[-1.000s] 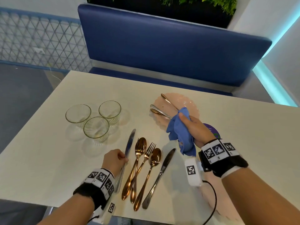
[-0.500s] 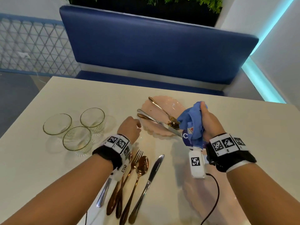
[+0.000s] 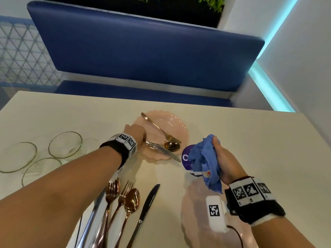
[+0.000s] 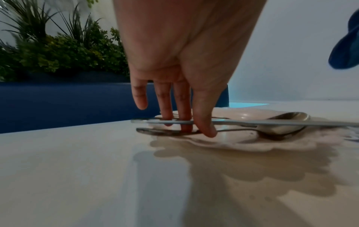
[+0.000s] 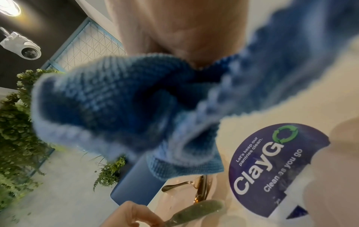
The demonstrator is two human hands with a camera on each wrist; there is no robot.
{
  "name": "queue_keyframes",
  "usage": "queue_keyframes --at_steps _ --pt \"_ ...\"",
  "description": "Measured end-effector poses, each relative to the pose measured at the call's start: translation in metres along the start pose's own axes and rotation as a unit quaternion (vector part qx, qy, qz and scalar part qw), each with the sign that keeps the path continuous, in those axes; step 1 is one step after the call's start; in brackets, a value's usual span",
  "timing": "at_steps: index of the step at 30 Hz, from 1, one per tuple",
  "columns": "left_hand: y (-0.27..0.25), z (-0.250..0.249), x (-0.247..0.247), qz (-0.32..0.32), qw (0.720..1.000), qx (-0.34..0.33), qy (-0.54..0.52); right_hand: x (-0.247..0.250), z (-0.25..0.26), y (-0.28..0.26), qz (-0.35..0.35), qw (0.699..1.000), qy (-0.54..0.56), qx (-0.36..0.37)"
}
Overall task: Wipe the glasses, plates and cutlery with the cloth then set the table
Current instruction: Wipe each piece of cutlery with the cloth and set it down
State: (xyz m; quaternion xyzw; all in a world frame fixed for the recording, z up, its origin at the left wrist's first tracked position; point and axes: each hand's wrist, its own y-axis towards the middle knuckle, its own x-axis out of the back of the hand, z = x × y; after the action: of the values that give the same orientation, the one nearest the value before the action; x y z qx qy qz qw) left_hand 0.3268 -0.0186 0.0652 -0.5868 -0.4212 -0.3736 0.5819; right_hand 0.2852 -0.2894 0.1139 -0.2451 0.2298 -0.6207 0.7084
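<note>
Your left hand (image 3: 135,133) is reaching over the left rim of the pale pink scalloped plate (image 3: 172,120), which is sitting in the middle of the cream table (image 3: 250,140). In the left wrist view the thumb is lying on the near side of the silver table knife (image 4: 272,122) and the fingers (image 4: 165,104) on its far side, so you are pinching its handle. The knife is lying across the near part of the plate, with its blade pointing right and overhanging the rim. Its handle is sitting just above the handle of a gold-bowled spoon (image 3: 172,145). A gold fork (image 3: 157,127) is resting diagonally on the far part of the plate.

Your right hand (image 3: 227,161) is clenching a crumpled blue microfibre cloth (image 3: 204,158), holding it off the table just right of the plate, above a round purple sticker (image 5: 272,169). Three clear glass bowls (image 3: 65,144) are standing at the left. A row of copper and silver cutlery (image 3: 129,199) is lying near you, and a second pink plate (image 3: 193,226) is sitting under your right wrist.
</note>
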Motion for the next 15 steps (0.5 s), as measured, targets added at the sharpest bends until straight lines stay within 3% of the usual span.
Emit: queue_keyframes --at_steps 2,7,8,12,15 --pt "-0.006 0.005 0.005 -0.015 1.0 -0.011 -0.019 0.01 -0.005 0.015 -0.027 0.999 -0.001 0.029" --pt "-0.031 0.028 0.015 -0.058 0.99 -0.001 -0.132 -0.008 -0.01 0.009 0.026 0.999 0.024 0.014" --pt "-0.037 0.028 0.015 -0.06 0.983 0.003 -0.173 -0.012 -0.014 0.01 0.058 0.997 0.039 0.012" --pt "-0.069 0.008 0.012 -0.08 0.937 0.009 -0.341 -0.055 -0.014 0.016 0.059 0.998 -0.012 -0.008" --pt "-0.092 -0.017 0.007 -0.094 0.916 -0.007 -0.389 -0.096 -0.006 0.012 0.095 0.995 -0.02 0.039"
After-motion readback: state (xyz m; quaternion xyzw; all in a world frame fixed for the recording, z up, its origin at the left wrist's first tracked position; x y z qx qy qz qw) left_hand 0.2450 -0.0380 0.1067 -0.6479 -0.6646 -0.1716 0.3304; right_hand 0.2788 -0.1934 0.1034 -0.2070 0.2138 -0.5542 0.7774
